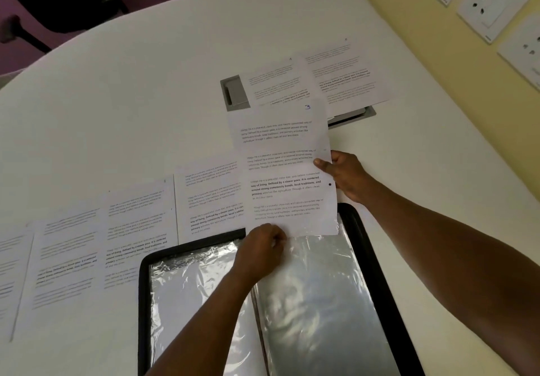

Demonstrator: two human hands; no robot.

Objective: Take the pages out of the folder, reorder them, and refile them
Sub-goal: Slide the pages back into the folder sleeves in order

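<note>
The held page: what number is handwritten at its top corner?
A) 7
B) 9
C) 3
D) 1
C: a blue 3 shows at the top right corner of the page, which the right hand and left hand hold over the folder.

A white table (146,97) with a rounded far edge carries everything. An open black folder (377,258) with shiny plastic sleeves lies at its near side. Printed pages (87,244) lie overlapping in a row to the folder's left, and two more pages (339,77) lie farther back, partly covering a grey cable hatch (235,93) set into the tabletop.
</note>
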